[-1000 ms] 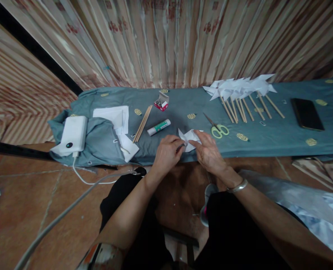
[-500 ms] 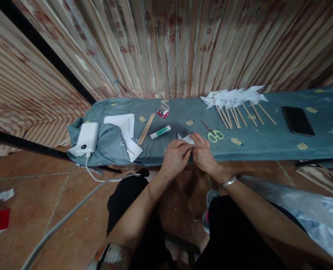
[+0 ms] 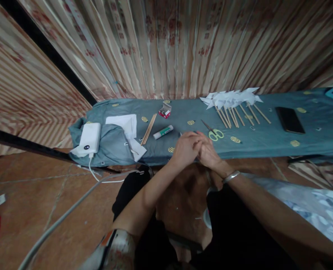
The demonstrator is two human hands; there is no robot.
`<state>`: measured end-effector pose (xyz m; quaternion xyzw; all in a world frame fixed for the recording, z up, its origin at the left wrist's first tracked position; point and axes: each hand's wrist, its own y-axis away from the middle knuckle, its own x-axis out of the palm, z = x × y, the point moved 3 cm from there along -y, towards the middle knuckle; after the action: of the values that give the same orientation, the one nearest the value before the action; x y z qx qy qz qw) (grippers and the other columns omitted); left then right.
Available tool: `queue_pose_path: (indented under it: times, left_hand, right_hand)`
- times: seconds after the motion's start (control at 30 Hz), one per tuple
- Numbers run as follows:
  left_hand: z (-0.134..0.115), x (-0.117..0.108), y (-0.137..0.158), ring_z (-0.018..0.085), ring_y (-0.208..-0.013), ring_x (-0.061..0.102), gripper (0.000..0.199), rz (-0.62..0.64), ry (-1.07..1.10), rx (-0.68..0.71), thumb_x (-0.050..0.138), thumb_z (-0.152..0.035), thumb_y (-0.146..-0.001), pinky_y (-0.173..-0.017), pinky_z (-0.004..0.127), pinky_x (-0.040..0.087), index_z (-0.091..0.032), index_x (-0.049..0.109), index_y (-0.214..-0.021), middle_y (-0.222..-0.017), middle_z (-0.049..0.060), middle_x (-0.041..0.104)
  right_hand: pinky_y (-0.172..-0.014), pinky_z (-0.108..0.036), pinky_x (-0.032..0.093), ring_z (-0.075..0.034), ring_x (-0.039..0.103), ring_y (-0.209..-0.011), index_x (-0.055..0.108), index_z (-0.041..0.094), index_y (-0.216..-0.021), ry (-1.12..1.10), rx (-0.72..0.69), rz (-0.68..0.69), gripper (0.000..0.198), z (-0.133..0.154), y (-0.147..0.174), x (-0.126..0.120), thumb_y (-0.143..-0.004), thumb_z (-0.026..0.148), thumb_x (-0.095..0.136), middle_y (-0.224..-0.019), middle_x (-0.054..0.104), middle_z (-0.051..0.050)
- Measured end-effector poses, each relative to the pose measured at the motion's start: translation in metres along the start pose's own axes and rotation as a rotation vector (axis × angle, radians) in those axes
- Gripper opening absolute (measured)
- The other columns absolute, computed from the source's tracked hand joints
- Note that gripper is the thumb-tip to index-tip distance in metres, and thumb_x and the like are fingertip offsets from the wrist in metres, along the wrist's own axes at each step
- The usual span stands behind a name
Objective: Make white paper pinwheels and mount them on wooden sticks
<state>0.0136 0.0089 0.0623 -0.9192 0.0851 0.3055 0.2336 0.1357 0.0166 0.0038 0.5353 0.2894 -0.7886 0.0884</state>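
Note:
My left hand [image 3: 185, 149] and my right hand [image 3: 208, 150] meet over the table's front edge with fingers closed together. Between them is a piece of folded white paper, almost wholly covered by the fingers; only slivers show. Just right of my hands lie scissors [image 3: 216, 134] with light green handles. To their left is a glue stick [image 3: 163, 132], with several thin wooden sticks [image 3: 148, 129] beyond it. A small red and white box [image 3: 165, 110] of metal pins stands open behind. Several white paper pinwheels [image 3: 230, 99] on wooden sticks lie overlapped at the back right.
A green cloth [image 3: 183, 112] covers the narrow table. White paper sheets [image 3: 127, 123] and a white power bank [image 3: 90, 138] with a cable are at the left. A black phone [image 3: 290, 120] lies right. A curtain [image 3: 166, 48] hangs behind; a dark pole [image 3: 51, 52] slants at left.
My hands have shifted slightly right and drawn closer over each other, so the folded paper that showed between the fingers is now mostly covered. The view has moved a little.

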Motion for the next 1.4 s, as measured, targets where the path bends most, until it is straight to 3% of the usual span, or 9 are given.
queue_pose_path:
  times: [0.17,0.4,0.6,0.73,1.07,1.4]
  left_hand:
    - [0.038,-0.014,-0.021,0.017,-0.088,0.067,0.020,-0.147,0.163,-0.151,0.057,-0.010,-0.083,-0.085,0.031,0.053,-0.015,0.074,-0.093,-0.097,0.007,0.073]
    - [0.052,0.000,-0.039,0.016,-0.085,0.068,0.020,-0.198,0.344,-0.283,0.059,-0.008,-0.080,-0.078,0.027,0.053,-0.015,0.075,-0.090,-0.095,0.007,0.074]
    - [0.059,0.002,-0.023,0.016,-0.085,0.066,0.018,-0.138,0.246,-0.244,0.060,-0.012,-0.082,-0.079,0.028,0.052,-0.017,0.074,-0.091,-0.093,0.007,0.073]
    - [0.062,-0.008,-0.020,0.017,-0.088,0.066,0.017,-0.124,0.141,-0.172,0.060,-0.013,-0.083,-0.084,0.031,0.051,-0.017,0.074,-0.091,-0.093,0.006,0.072]
    - [0.065,-0.009,-0.020,0.017,-0.088,0.066,0.017,-0.110,0.130,-0.175,0.059,-0.014,-0.085,-0.084,0.033,0.052,-0.019,0.073,-0.093,-0.093,0.006,0.072]
    - [0.063,-0.014,-0.014,0.017,-0.092,0.065,0.016,-0.105,0.136,-0.192,0.059,-0.018,-0.087,-0.086,0.034,0.052,-0.019,0.073,-0.095,-0.095,0.006,0.071]
  right_hand:
    - [-0.100,-0.056,0.040,-0.035,0.034,-0.139,0.071,0.011,-0.108,0.064,0.118,0.136,0.042,-0.002,0.001,0.001,-0.083,0.007,0.038,-0.138,0.053,-0.020]
    - [-0.104,-0.053,0.036,-0.032,0.029,-0.142,0.071,0.014,-0.110,-0.006,0.115,0.108,0.043,-0.003,0.003,0.002,-0.088,0.009,0.034,-0.140,0.051,-0.018]
    - [-0.105,-0.056,0.034,-0.033,0.022,-0.144,0.071,0.015,-0.105,-0.041,0.133,0.053,0.040,0.002,0.001,-0.003,-0.090,0.011,0.034,-0.144,0.046,-0.017]
    - [-0.105,-0.056,0.036,-0.033,0.024,-0.144,0.069,0.016,-0.108,-0.104,0.150,0.050,0.040,0.000,0.003,-0.004,-0.089,0.009,0.034,-0.143,0.047,-0.017]
    - [-0.112,-0.052,0.035,-0.028,0.034,-0.140,0.069,0.018,-0.102,-0.265,0.225,-0.073,0.029,-0.021,-0.001,-0.005,-0.089,0.019,0.044,-0.137,0.054,-0.011]
    - [-0.108,-0.054,0.036,-0.029,0.031,-0.142,0.069,0.019,-0.099,-0.108,0.141,-0.031,0.032,-0.011,0.003,-0.005,-0.086,0.009,0.042,-0.142,0.050,-0.011]
